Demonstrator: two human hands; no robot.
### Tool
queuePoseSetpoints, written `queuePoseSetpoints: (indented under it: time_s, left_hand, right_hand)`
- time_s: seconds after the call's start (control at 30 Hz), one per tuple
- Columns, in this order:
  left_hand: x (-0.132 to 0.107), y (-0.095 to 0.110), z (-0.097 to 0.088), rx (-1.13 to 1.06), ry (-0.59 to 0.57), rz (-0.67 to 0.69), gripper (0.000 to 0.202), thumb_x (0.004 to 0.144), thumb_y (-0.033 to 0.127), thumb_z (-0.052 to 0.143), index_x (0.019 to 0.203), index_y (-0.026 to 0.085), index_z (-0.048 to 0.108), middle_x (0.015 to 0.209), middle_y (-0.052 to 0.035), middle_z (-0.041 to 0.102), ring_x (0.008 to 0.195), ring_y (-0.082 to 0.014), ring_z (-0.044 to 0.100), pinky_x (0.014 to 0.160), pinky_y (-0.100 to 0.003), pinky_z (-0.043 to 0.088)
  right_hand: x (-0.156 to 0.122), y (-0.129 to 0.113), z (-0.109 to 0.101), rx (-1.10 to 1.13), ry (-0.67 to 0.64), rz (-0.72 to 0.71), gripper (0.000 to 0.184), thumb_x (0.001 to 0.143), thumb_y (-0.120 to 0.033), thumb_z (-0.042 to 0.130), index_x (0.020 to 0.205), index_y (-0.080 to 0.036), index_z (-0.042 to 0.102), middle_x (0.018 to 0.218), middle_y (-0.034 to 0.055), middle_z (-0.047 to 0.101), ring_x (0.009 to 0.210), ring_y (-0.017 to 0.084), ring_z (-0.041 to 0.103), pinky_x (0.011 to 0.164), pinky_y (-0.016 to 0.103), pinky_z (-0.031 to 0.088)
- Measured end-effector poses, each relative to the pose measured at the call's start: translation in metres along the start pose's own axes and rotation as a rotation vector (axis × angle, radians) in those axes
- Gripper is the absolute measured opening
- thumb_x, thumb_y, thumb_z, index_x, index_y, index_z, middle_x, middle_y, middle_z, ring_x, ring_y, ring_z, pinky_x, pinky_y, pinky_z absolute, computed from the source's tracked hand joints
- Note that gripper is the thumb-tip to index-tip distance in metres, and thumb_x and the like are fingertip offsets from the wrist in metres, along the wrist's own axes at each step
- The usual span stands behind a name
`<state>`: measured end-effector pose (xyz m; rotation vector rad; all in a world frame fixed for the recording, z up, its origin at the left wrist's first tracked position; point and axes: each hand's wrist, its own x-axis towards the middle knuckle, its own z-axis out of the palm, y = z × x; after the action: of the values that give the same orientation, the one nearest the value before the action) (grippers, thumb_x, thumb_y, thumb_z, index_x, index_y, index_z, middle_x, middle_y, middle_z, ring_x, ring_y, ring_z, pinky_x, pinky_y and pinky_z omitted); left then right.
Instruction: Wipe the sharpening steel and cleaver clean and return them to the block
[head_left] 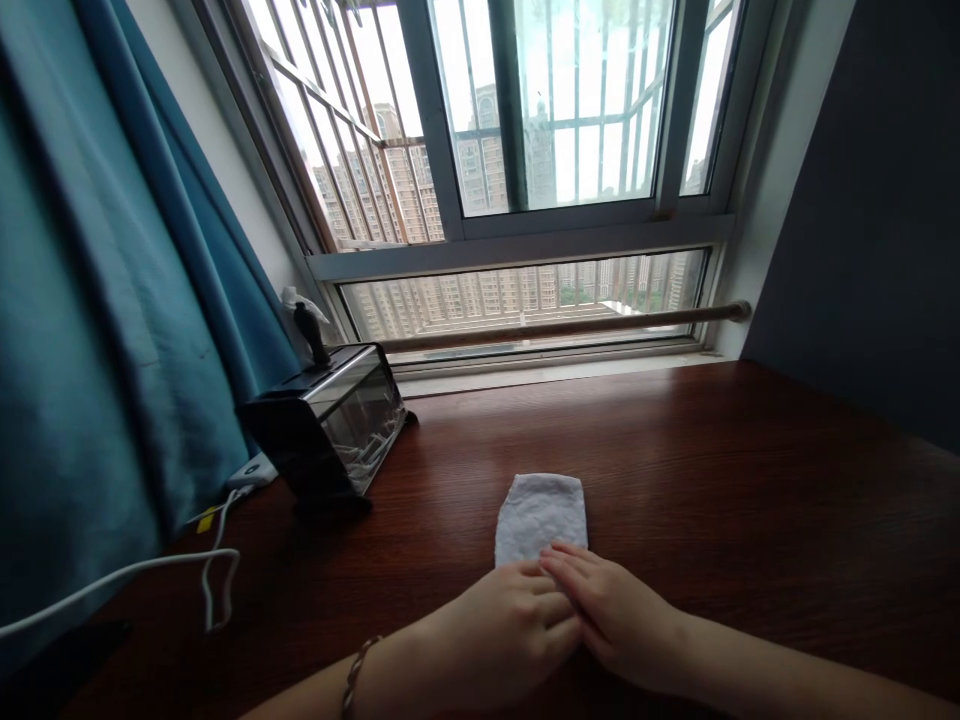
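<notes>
A folded white cloth [541, 515] lies flat on the brown wooden desk, just beyond my two hands; their fingers touch or overlap its near edge. My left hand [510, 620], with a bracelet [358, 675] at its wrist, rests back up with its fingers pointing right. Its fingertips are hidden beneath my right hand [619, 605]. The right hand comes in from the right, fingers stretched out and laid over the left hand's fingers. Nothing held shows in the right hand, and what may be under the left one is hidden.
On the left of the desk [675, 450] stands a black box with a clear front [364, 410], thin pale items inside. A white cable [135, 572] and a power strip [255, 470] lie near the blue curtain [112, 300]. A barred window [555, 110] is behind.
</notes>
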<state>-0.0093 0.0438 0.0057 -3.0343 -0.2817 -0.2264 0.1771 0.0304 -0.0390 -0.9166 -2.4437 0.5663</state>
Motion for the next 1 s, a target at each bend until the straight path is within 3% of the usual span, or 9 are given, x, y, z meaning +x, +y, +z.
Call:
queuePoseSetpoints:
  time_s: [0.07,0.17,0.3,0.4,0.53,0.63,0.73,0.87,1.0]
  left_hand:
    - [-0.001,-0.002,0.002,0.04,-0.033,-0.125,0.007,0.091,0.016,0.052,0.085,0.015,0.055,0.085,-0.0009,0.062,0.076,-0.0178,0.056,0.071,-0.033,0.042]
    - [-0.004,-0.007,0.007,0.105,-0.096,-0.245,0.007,0.089,0.018,0.055,0.083,0.015,0.056,0.082,-0.0009,0.061,0.072,-0.0192,0.056,0.064,-0.036,0.043]
    - [-0.004,-0.009,0.01,0.073,-0.12,-0.258,0.006,0.091,0.018,0.051,0.088,0.015,0.056,0.086,-0.0013,0.061,0.076,-0.0193,0.057,0.068,-0.035,0.045]
    - [-0.001,-0.008,0.012,-0.005,-0.097,-0.251,0.006,0.092,0.02,0.051,0.094,0.015,0.054,0.092,-0.0032,0.062,0.083,-0.0191,0.059,0.078,-0.033,0.047]
    - [0.001,-0.008,0.015,-0.044,-0.069,-0.233,0.007,0.093,0.019,0.049,0.096,0.014,0.052,0.096,-0.0059,0.062,0.09,-0.0196,0.06,0.086,-0.031,0.046]
    - [0.0,-0.009,0.016,-0.057,-0.047,-0.232,0.008,0.091,0.019,0.051,0.098,0.014,0.053,0.098,-0.0075,0.063,0.094,-0.0205,0.06,0.088,-0.032,0.046]
    - [-0.002,-0.013,0.017,-0.073,-0.021,-0.242,0.011,0.091,0.018,0.053,0.101,0.015,0.055,0.102,-0.008,0.064,0.098,-0.0207,0.061,0.091,-0.033,0.046]
    - [-0.008,-0.033,0.011,0.002,0.083,-0.314,0.025,0.091,0.017,0.051,0.116,0.015,0.053,0.12,-0.0102,0.06,0.115,-0.0235,0.053,0.102,-0.038,0.04]
    - [-0.024,-0.08,-0.018,0.253,0.327,-0.515,0.032,0.093,0.02,0.047,0.122,0.011,0.051,0.139,-0.0143,0.045,0.133,-0.0262,0.034,0.111,-0.042,0.029]
  right_hand:
    - [0.002,-0.002,0.0,-0.171,-0.103,0.003,0.052,0.081,-0.008,0.049,0.132,0.003,0.048,0.136,0.0175,0.042,0.129,0.032,0.034,0.111,0.04,0.03]
    - [0.003,-0.006,-0.002,-0.348,-0.134,0.131,0.044,0.088,-0.017,0.055,0.126,0.004,0.054,0.132,0.0209,0.045,0.126,0.036,0.037,0.109,0.041,0.034]
    - [0.005,-0.005,-0.008,-0.471,-0.113,0.291,0.027,0.091,-0.017,0.055,0.109,0.001,0.063,0.11,0.0204,0.058,0.11,0.036,0.05,0.1,0.047,0.044]
    - [0.006,0.0,-0.012,-0.524,-0.1,0.41,0.019,0.095,-0.017,0.048,0.093,-0.006,0.063,0.092,0.0164,0.057,0.093,0.033,0.054,0.086,0.05,0.05]
    - [0.007,0.007,-0.015,-0.586,-0.065,0.538,0.02,0.096,-0.022,0.05,0.102,-0.006,0.06,0.095,0.0166,0.054,0.09,0.031,0.053,0.08,0.046,0.05]
    - [0.008,0.018,-0.018,-0.678,-0.048,0.599,0.037,0.096,-0.032,0.054,0.123,-0.007,0.055,0.104,0.0166,0.052,0.092,0.031,0.053,0.077,0.042,0.051]
    - [0.008,0.033,-0.024,-0.774,-0.062,0.711,0.046,0.095,-0.04,0.055,0.133,-0.016,0.05,0.109,0.0144,0.051,0.092,0.033,0.053,0.069,0.041,0.053]
    - [0.008,0.05,-0.038,-0.84,-0.102,0.831,0.043,0.096,-0.044,0.051,0.129,-0.018,0.054,0.111,0.0161,0.051,0.09,0.035,0.056,0.064,0.041,0.052]
    - [0.008,0.053,-0.046,-0.861,-0.136,0.838,0.042,0.099,-0.043,0.044,0.125,-0.013,0.057,0.106,0.0174,0.055,0.086,0.035,0.059,0.068,0.041,0.05]
